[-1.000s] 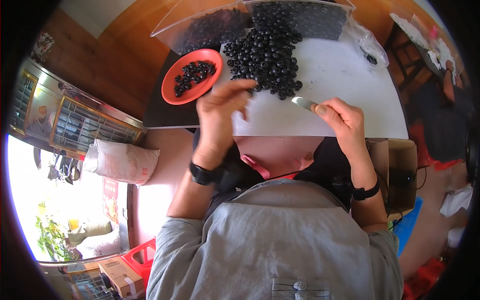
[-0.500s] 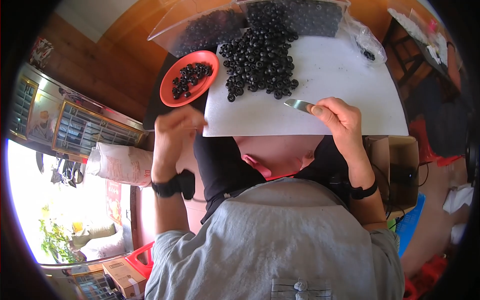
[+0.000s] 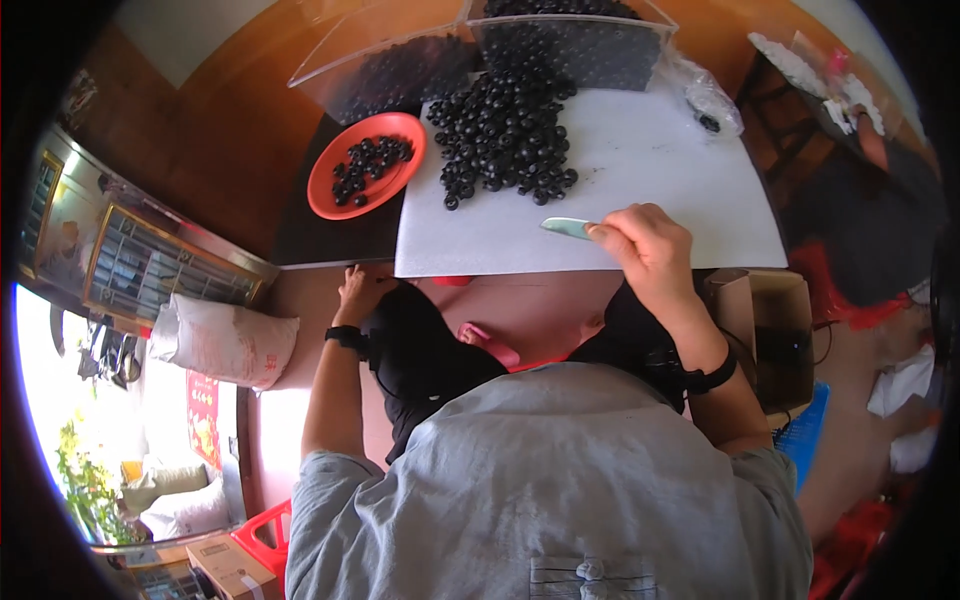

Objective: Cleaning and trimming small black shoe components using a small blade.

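Note:
My right hand (image 3: 648, 250) is closed round the handle of a small knife (image 3: 566, 228), its short shiny blade pointing left over the white board. Below the left front edge of the table, beside my left knee, is my left hand (image 3: 364, 294); its fingers look apart and reach up toward the edge, with nothing visible in them. A heap of small round black parts with holes (image 3: 505, 135) lies on the white board (image 3: 680, 180). Left of the heap, a red-orange plate (image 3: 400, 190) carries several more of these parts.
Clear plastic bins (image 3: 570, 50) of the same black parts stand behind the heap. A clear plastic bag (image 3: 708, 95) lies at the board's right. An open cardboard box (image 3: 735, 310) sits by my right arm, a white sack (image 3: 225, 340) at left. Another person's arm (image 3: 872, 145) shows far right.
My left hand has dropped from above the board's left edge to below the table edge. My right hand keeps the knife, now slightly lower in view. The whole view has shifted a little.

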Demonstrator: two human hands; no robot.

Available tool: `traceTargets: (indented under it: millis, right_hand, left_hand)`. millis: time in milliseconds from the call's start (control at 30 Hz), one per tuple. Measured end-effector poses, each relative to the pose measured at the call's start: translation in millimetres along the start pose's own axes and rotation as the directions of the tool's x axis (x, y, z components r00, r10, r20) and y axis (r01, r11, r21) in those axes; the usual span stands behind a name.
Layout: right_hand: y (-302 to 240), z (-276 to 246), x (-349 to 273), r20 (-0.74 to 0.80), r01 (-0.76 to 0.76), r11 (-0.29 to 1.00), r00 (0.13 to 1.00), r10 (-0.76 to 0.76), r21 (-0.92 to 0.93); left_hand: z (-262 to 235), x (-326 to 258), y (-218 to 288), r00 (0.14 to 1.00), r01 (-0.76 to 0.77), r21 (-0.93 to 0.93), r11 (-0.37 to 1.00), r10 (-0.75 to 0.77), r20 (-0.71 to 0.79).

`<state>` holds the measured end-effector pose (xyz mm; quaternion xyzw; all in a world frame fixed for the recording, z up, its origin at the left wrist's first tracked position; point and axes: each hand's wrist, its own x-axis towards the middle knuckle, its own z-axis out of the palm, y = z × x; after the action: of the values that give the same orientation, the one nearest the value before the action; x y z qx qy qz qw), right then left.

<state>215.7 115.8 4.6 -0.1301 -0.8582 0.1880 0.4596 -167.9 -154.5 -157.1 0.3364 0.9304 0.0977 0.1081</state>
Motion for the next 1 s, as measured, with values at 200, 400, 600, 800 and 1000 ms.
traceTargets:
  millis: [200,400,600,800,1000]
  right_hand:
    - [8,-30,15,0.059,0.109,0.957,0.994,-0.097,-0.269]
    - [55,-36,7,0.04,-0.004,0.742,0.998,0.042,-0.671]
    - [53,-17,7,0.012,-0.133,0.734,0.982,0.188,-0.666]
    - [56,-24,6,-0.017,-0.109,0.756,0.992,0.128,-0.645]
    - [54,-23,3,-0.003,-0.085,0.78,0.994,0.107,-0.62]
  left_hand:
    - [7,41,12,0.952,0.027,0.071,0.997,-0.047,0.301]
    - [14,46,40,0.956,-0.178,0.177,0.968,0.128,0.264]
    - [100,96,-47,0.926,-0.345,-0.02,0.938,0.344,0.158]
    - [140,136,-95,0.866,-0.419,0.074,0.905,0.374,0.331]
    - [90,89,-8,0.92,-0.325,0.37,0.87,0.2,0.337]
